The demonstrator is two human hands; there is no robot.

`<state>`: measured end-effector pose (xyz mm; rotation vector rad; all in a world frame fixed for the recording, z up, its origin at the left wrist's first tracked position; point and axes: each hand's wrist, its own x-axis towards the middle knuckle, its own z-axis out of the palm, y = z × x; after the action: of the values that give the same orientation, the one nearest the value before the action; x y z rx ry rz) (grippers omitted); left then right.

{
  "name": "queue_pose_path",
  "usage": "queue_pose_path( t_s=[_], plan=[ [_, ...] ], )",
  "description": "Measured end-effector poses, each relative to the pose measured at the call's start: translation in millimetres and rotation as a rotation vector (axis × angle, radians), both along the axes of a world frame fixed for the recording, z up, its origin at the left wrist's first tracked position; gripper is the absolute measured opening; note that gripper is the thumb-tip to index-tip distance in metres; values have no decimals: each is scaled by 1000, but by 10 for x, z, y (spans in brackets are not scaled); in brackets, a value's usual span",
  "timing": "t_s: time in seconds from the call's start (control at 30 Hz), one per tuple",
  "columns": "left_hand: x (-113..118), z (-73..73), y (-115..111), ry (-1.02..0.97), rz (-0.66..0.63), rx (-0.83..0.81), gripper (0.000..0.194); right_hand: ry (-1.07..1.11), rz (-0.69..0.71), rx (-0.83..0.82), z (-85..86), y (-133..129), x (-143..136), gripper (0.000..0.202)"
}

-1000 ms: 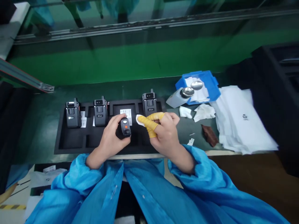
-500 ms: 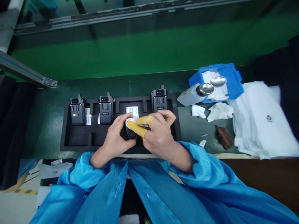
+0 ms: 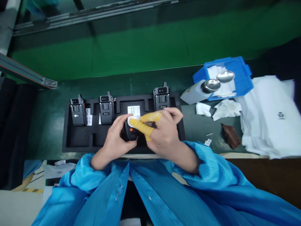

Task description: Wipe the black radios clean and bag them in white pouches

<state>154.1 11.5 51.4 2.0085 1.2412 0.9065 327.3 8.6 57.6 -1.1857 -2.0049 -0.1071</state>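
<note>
My left hand [image 3: 117, 135] is closed around a black two-way radio [image 3: 130, 133], held edge-on so an orange button on it shows. Yellow finger cots cover two fingers of my right hand [image 3: 162, 131], which presses a white wiping cloth [image 3: 133, 121] against the radio's upper end. Beneath both hands lies a black foam tray [image 3: 77, 147]. Three similar radios rest in it: one at the far left [image 3: 78, 113], another beside it [image 3: 107, 110], and a third [image 3: 161, 98] behind my right hand. A white barcode label [image 3: 134, 110] shows just beyond the held radio.
To the right stand a white dispenser bottle [image 3: 194, 92] with a metal top and a blue bin [image 3: 244, 84] of white wipes. Crumpled wipes [image 3: 227, 110], a brown piece [image 3: 231, 136] and white bags [image 3: 270, 125] lie nearby. A metal bar [image 3: 25, 70] juts in from the left.
My right hand has shifted slightly right and up with the cloth, uncovering the orange button on the radio. My left hand keeps its hold. The camera view has turned a little.
</note>
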Motion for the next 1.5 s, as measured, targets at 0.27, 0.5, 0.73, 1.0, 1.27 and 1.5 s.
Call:
queue_pose_path(
  t_s=[0.27, 0.5, 0.73, 1.0, 1.27, 1.5],
  plan=[
    [20, 0, -28, -16, 7, 6, 53, -124, -134, 125, 59, -151, -183, 33],
    [30, 4, -60, 22, 32, 19, 54, -121, -158, 123, 64, -254, -168, 30],
    [18, 8, -81, 52, 62, 35, 54, -148, -180, 104, 31, -217, -80, 31],
    [16, 12, -93, 62, 51, 26, 54, -117, -112, 40, 12, -167, -90, 30],
    [10, 23, -81, 61, 12, 45, 56, -102, 54, -18, -6, -136, -52, 33],
    [26, 23, -92, 42, 20, 35, 56, 7, 126, -148, -29, -136, 143, 40]
  ],
)
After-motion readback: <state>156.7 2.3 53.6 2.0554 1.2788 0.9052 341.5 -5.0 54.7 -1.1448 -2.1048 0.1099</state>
